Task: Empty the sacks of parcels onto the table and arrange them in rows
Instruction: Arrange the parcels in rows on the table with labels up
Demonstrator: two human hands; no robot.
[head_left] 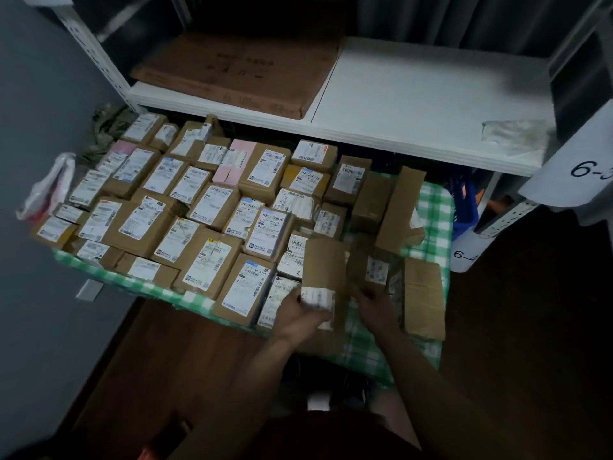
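A crumpled clear plastic bag with red inside (46, 190) hangs blurred at the left edge of the table draped in green-and-white checked cloth (434, 200), and an olive patterned sack (106, 127) is half hidden behind the back row. Well over twenty brown cardboard parcels with white labels (142, 224) lie flat in close rows on the cloth, two pale pink boxes (234, 164) among them; the label print is too soft to read. At the near edge the person's left hand (298, 310) curls round the labelled end of one brown cardboard parcel held upright (323, 277). The right hand (373, 302) meets its right side, grip unclear. Three plain brown boxes (423, 293) lie askew beyond. A blue plastic crate (464, 207) shows partly under the white shelf (414, 104).
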